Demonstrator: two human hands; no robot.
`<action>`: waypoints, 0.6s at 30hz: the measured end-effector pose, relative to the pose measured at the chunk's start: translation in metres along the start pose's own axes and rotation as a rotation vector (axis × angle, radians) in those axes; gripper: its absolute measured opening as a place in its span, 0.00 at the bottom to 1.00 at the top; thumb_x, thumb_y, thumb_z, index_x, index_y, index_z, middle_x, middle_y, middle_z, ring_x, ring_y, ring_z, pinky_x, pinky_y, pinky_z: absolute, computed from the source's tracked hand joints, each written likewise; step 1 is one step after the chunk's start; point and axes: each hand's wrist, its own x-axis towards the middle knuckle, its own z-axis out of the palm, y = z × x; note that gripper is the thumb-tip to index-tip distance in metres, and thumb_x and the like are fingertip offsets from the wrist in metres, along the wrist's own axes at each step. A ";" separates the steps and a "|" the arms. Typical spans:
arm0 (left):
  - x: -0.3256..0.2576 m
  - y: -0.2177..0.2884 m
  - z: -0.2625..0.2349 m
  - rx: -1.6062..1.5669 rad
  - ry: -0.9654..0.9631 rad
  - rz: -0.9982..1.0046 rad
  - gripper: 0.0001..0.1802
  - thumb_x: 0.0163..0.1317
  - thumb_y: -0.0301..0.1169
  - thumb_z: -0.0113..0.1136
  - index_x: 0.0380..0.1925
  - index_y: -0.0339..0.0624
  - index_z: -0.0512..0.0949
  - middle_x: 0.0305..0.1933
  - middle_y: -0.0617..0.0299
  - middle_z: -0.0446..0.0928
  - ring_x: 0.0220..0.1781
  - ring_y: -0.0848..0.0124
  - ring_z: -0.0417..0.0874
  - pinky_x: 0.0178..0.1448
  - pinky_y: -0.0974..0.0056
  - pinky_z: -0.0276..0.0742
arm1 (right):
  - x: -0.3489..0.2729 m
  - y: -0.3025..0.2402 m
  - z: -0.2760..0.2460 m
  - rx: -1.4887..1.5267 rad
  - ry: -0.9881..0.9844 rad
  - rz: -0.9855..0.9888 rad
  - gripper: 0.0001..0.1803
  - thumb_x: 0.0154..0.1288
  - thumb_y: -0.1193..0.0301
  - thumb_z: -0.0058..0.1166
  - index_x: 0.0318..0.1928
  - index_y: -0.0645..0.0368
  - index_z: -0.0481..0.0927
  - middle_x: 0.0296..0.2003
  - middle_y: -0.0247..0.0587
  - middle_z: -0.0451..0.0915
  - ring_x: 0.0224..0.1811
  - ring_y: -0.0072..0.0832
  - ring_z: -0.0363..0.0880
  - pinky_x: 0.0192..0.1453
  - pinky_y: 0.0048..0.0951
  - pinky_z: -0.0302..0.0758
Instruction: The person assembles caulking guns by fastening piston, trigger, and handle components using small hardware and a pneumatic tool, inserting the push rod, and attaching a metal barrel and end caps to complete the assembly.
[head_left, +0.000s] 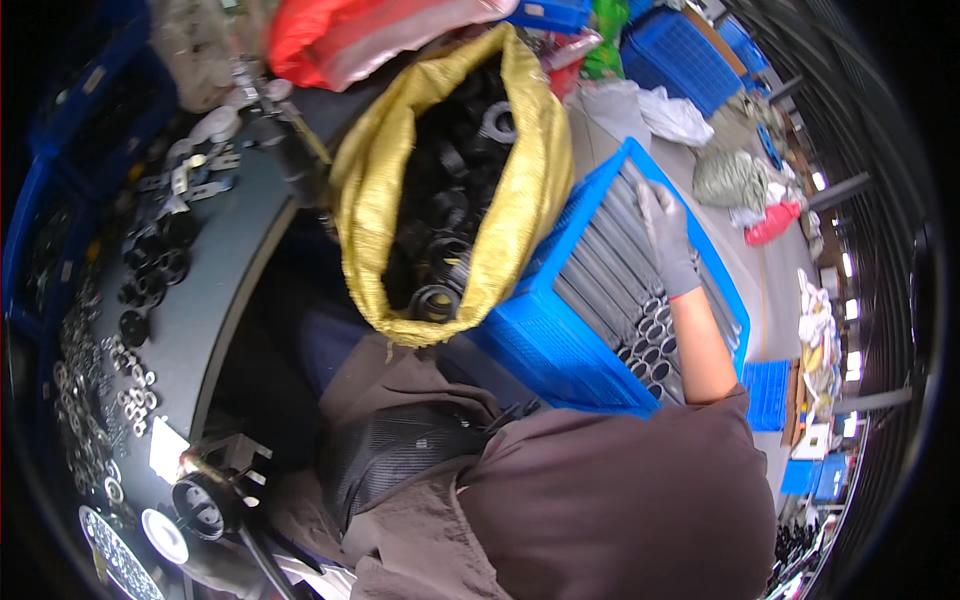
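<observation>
My right hand (665, 230), in a grey glove, reaches into a blue plastic crate (535, 335) on my right. The crate is packed with long grey tubes (600, 260), lying side by side with several round ends facing me. My fingers look stretched out along the top of the tubes near the crate's far end. Whether they touch a tube is hard to make out. My left hand does not show. Next to the crate stands a yellow woven sack (365, 200), its mouth wide, holding black ring-shaped parts (450, 160).
A grey workbench (215, 250) curves along the left, bearing black fittings (155, 270) and small metal rings (135, 400). A round black device (205, 505) with a bright light stands at lower left. Behind the sack lies a red bag (320, 40); more blue crates (680, 60) are at far right.
</observation>
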 end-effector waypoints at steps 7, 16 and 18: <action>0.000 0.041 0.010 -0.110 0.052 -0.148 0.27 0.74 0.37 0.49 0.66 0.29 0.68 0.64 0.47 0.74 0.64 0.59 0.77 0.67 0.56 0.73 | -0.088 0.260 -0.009 -0.621 -0.557 0.350 0.40 0.54 0.51 0.67 0.59 0.71 0.77 0.55 0.63 0.80 0.63 0.51 0.77 0.68 0.42 0.71; 0.009 0.069 -0.023 -0.282 0.188 -0.283 0.27 0.71 0.34 0.53 0.65 0.27 0.70 0.59 0.46 0.77 0.62 0.57 0.79 0.63 0.57 0.80 | -0.080 0.252 0.039 -0.979 -0.601 0.463 0.41 0.45 0.51 0.71 0.59 0.60 0.75 0.63 0.59 0.70 0.64 0.50 0.74 0.66 0.46 0.73; 0.004 0.042 -0.031 0.077 0.000 0.048 0.25 0.72 0.30 0.52 0.65 0.29 0.70 0.58 0.49 0.76 0.62 0.58 0.79 0.63 0.57 0.80 | -0.077 0.269 0.031 -0.929 -0.564 0.464 0.42 0.45 0.50 0.71 0.59 0.58 0.76 0.60 0.60 0.74 0.63 0.49 0.76 0.64 0.47 0.75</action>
